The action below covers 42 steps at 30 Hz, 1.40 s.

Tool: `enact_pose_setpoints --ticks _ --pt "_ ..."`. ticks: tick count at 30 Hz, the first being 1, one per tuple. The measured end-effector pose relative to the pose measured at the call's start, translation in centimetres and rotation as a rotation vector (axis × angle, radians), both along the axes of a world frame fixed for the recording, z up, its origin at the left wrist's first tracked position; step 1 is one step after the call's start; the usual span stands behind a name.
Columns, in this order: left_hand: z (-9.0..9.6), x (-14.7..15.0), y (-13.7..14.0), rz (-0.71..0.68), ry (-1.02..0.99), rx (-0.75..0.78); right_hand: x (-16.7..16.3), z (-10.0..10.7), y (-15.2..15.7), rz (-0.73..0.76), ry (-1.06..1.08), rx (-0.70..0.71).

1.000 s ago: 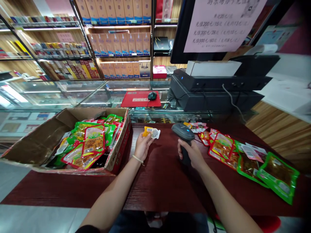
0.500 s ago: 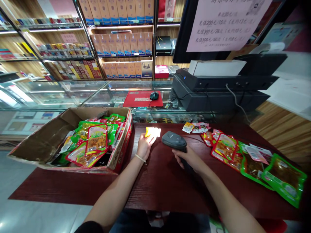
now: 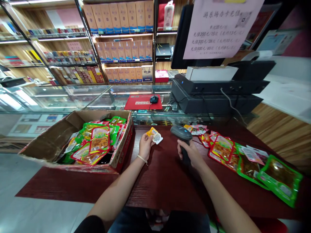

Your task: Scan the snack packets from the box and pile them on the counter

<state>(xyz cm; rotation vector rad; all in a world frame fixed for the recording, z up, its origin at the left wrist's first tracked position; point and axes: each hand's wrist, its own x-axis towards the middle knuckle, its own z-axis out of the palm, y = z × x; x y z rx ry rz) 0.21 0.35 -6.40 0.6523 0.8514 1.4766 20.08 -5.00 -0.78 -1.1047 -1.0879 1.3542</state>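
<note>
Left hand (image 3: 145,145) of the person pinches a small yellow-and-white packet (image 3: 154,135) between thumb and fingers, over the dark red-brown table (image 3: 160,181). At the far left stands an open cardboard box (image 3: 125,142), heaped with red- and green-edged food packets (image 3: 99,139); its right wall is near the left hand, and a pale band (image 3: 142,159) circles that wrist. Beyond the small packet, on the glass counter, a black mouse (image 3: 153,99) rests on a red mat (image 3: 131,102). Farther right, the right hand (image 3: 190,152) is wrapped around the handle of a dark barcode scanner (image 3: 181,132), its head turned toward the small packet but apart from it. Just past the scanner lie little sachets (image 3: 199,130), then overlapping red-edged packets (image 3: 221,148), and at the right end a green-edged pouch (image 3: 282,177).
</note>
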Motion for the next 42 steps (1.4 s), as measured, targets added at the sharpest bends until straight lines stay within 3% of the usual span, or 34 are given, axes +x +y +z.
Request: enact_pose_setpoints --ticks 3,5,10,15,19,23,27,31,36,39,42 --pt "0.8 0.7 -0.4 0.042 0.080 0.010 0.2 0.0 0.1 -0.027 0.023 0.029" --pt "2.3 1.0 -0.8 0.081 0.118 0.048 0.4 0.0 0.2 -0.045 0.036 0.029" --pt "9.4 -0.7 -2.4 0.102 0.254 0.251 0.5 -0.2 0.1 -0.041 0.051 0.058" --pt "16.9 -8.0 -4.2 0.221 0.539 0.438 0.5 -0.2 -0.1 0.006 0.053 0.080" --pt "19.3 -15.5 -4.1 0.403 1.043 0.377 0.6 -0.4 0.0 0.008 0.028 0.066" --pt "18.8 -19.5 -3.5 0.479 1.317 0.312 0.6 -0.5 0.3 -0.017 0.046 0.060" --pt "18.2 -18.0 -3.9 0.495 1.318 0.358 0.8 -0.3 0.4 -0.062 0.074 0.090" --pt "18.1 -13.4 -4.3 0.432 1.284 0.424 1.7 0.5 0.5 -0.114 0.058 0.101" --pt "16.6 -6.6 -2.8 0.192 1.167 0.543 4.7 1.6 0.8 -0.244 0.048 0.142" --pt "13.8 -1.8 -0.8 0.058 1.057 0.538 6.9 2.1 0.8 -0.324 0.073 0.162" --pt "9.4 3.8 1.3 -0.064 0.900 0.490 8.8 2.2 0.7 -0.374 0.086 0.169"
